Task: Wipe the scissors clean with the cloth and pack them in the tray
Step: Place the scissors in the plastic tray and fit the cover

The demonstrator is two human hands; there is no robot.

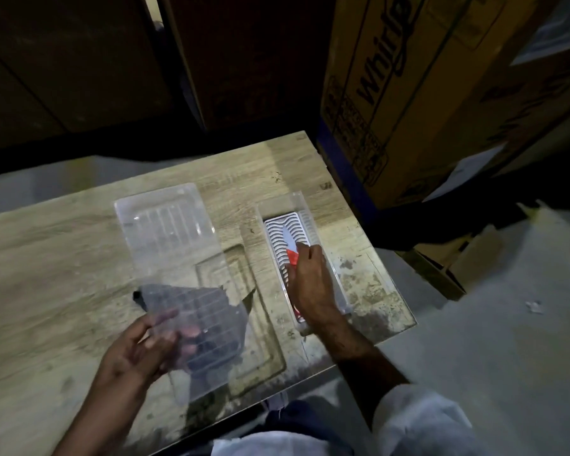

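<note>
I sit at a worn wooden table [63,245] in a dim room, my left hand [135,350] at the near edge gripping a clear lid [168,245] that tilts up over a dark cloth [211,327] lying beneath it. Further right, my right hand [310,284] closes around the red handle of the scissors [288,240], whose blade lies on the ridged white insert of the clear tray [310,205]. Beyond the table's far right corner stands a big printed cardboard box [425,87].
</note>
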